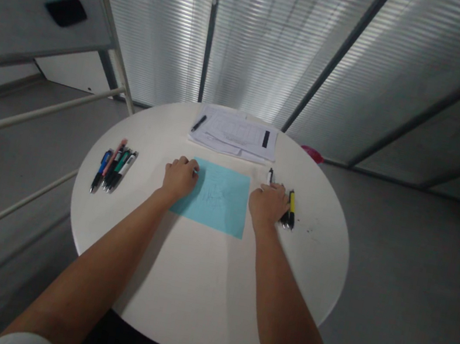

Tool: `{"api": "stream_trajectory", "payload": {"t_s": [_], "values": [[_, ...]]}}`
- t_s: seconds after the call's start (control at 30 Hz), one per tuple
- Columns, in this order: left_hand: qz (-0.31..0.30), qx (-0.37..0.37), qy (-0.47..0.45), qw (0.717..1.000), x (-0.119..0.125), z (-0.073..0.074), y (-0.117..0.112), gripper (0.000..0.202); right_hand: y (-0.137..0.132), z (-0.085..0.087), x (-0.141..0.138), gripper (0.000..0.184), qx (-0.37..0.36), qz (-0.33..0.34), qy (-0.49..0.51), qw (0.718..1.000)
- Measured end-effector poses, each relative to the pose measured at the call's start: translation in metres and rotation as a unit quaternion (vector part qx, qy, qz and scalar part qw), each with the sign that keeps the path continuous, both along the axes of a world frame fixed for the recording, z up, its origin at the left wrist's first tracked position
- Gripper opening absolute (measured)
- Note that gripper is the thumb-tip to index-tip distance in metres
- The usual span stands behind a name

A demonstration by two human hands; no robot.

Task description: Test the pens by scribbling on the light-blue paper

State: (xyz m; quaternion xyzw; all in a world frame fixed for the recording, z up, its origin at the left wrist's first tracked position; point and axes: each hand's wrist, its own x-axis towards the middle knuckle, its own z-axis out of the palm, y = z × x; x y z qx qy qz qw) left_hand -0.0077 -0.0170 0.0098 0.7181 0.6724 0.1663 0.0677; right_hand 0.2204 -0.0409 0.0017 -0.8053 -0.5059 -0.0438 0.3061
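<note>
A light blue sheet of paper (223,197) with faint handwriting lies on the round white table. My left hand (179,178) rests over its left edge, the fingers curled and closed; what they hold, if anything, is hidden. To the right of the sheet, my right hand (269,204) is bent over a small group of pens and covers most of them. The top of a white pen (269,175) sticks out above that hand. A yellow and black pen (291,209) lies by its outer fingers, and dark pen tips show below them.
Several pens (114,167) in blue, pink, green and white lie side by side at the table's left. A stack of printed papers (236,134) with a black pen (199,123) on it sits at the far edge. Pale metal rails (40,109) stand left; blinds (262,41) hang behind.
</note>
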Motion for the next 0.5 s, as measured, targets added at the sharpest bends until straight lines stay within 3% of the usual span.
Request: {"api": "stream_trajectory", "payload": {"t_s": [0.5], "values": [[-0.002, -0.004, -0.004, 1.000, 0.0004, 0.0014, -0.0004, 0.028, -0.0006, 0.0012, -0.0008, 0.032, 0.041, -0.033, 0.001, 0.999]]}}
